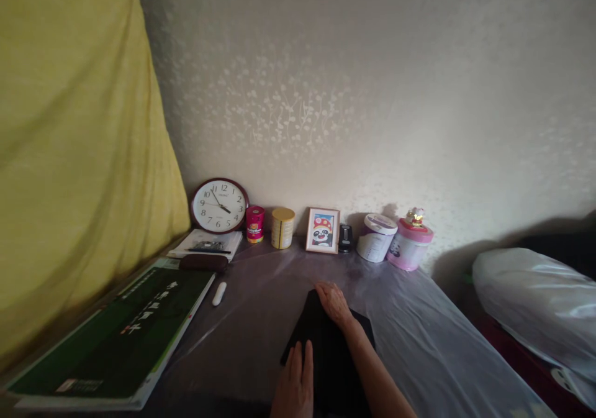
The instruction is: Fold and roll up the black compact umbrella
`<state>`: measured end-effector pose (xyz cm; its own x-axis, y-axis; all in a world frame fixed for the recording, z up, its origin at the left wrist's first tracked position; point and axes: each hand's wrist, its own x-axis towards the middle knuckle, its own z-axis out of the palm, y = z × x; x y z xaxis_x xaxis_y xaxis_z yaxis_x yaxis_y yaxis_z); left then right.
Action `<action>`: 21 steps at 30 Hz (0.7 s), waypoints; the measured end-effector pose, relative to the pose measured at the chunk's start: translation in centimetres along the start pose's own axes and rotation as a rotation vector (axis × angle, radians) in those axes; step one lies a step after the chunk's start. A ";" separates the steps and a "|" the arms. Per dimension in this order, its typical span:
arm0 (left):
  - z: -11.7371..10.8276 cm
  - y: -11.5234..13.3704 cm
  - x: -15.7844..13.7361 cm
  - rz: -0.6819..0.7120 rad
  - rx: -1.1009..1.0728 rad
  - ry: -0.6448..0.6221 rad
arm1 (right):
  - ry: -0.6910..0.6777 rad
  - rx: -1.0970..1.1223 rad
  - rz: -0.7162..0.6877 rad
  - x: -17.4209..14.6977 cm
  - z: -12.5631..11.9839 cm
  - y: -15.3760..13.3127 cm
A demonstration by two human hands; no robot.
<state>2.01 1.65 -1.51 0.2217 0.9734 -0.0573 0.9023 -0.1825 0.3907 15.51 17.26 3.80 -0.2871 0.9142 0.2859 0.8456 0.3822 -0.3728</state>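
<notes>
A flat black piece that looks like cloth (pixel 326 349) lies on the table in front of me, with angled edges at its far end. My left hand (pixel 295 377) rests on its near left side, fingers stretched out flat. Farther forward, my right hand (pixel 334 303) presses down on its far edge, also with the fingers laid out. Neither hand grips anything. My right forearm covers part of the black cloth, and its near end runs out of the frame.
A large green book (pixel 116 337) and a white oval object (pixel 219 294) lie left on the grey-covered table (pixel 251 318). Along the wall stand a clock (pixel 220 205), tins, a panda picture frame (pixel 323 230) and two tubs. A yellow curtain (pixel 79 126) hangs left.
</notes>
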 end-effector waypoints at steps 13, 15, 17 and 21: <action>-2.6 1.5 -0.9 -0.051 0.071 -0.096 | 0.095 0.122 -0.082 -4.1 0.1 -2.9; -2.7 1.3 -1.2 -0.029 0.031 -0.083 | 0.224 0.122 0.029 -3.4 -0.1 -0.9; -2.7 1.0 -1.6 0.020 -0.035 -0.053 | 0.329 0.155 0.149 -3.9 -0.8 1.4; -2.8 0.7 -2.3 0.064 -0.077 0.003 | 0.426 0.168 0.411 -8.2 -3.0 5.3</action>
<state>1.13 -0.30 1.46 0.2766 0.9606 -0.0277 0.8554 -0.2330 0.4626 23.73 11.37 2.07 0.2819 0.8702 0.4040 0.7566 0.0572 -0.6513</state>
